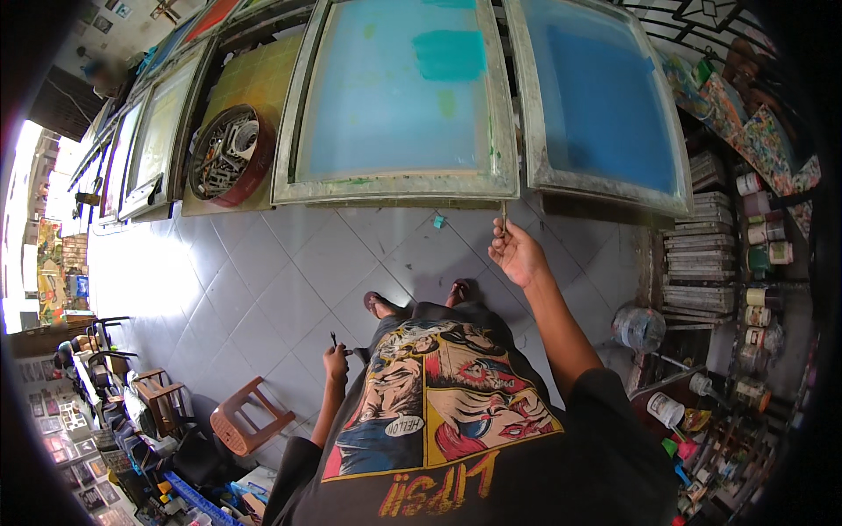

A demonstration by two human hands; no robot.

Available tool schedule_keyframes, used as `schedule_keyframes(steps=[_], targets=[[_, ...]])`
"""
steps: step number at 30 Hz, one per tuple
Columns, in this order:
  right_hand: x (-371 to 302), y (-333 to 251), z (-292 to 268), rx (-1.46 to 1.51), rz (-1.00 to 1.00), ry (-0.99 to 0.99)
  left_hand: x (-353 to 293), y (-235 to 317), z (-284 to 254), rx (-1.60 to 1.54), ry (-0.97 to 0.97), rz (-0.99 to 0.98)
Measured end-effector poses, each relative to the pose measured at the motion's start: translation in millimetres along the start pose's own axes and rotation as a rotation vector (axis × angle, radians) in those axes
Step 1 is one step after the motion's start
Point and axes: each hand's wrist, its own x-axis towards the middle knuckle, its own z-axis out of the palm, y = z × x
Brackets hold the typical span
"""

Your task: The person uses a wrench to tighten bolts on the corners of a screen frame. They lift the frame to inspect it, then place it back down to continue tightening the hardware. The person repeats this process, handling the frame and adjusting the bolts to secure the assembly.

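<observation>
In front of me lies a large screen-printing frame (395,190) with pale blue mesh and a teal patch near its far end. My right hand (519,254) is raised to its near right corner. Its fingers are closed on a thin metal rod (504,216), which points up at that corner; whether the rod touches the frame is hard to tell. Lower down, by my left side, my left hand (335,362) is closed round a small dark tool with a forked tip (333,337). Its kind is too small to make out.
A second frame (614,195) with darker blue mesh lies to the right. Left of the middle, a round reddish tin (248,186) holds loose metal parts. A brown plastic stool (235,430) stands at lower left. Shelves with jars (757,316) line the right side.
</observation>
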Motion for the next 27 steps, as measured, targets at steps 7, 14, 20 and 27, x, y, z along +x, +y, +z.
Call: schedule_keyframes(steps=[7,14,20,27], targets=[[8.0,3.5,-7.3,-0.073,-0.076,0.101,-2.0,-9.0,4.0,0.072,0.007,0.026],[17.9,43.6,-54.7,-0.085,0.03,0.149,18.3,-29.8,6.8,-0.001,-0.022,0.009],[31.3,104.9,-92.4,-0.093,0.218,0.205,-4.8,-47.5,10.2,0.007,0.065,0.102],[78.6,80.9,25.0,-0.476,0.141,-0.118,-35.8,-138.3,-11.5,0.059,0.27,0.029]])
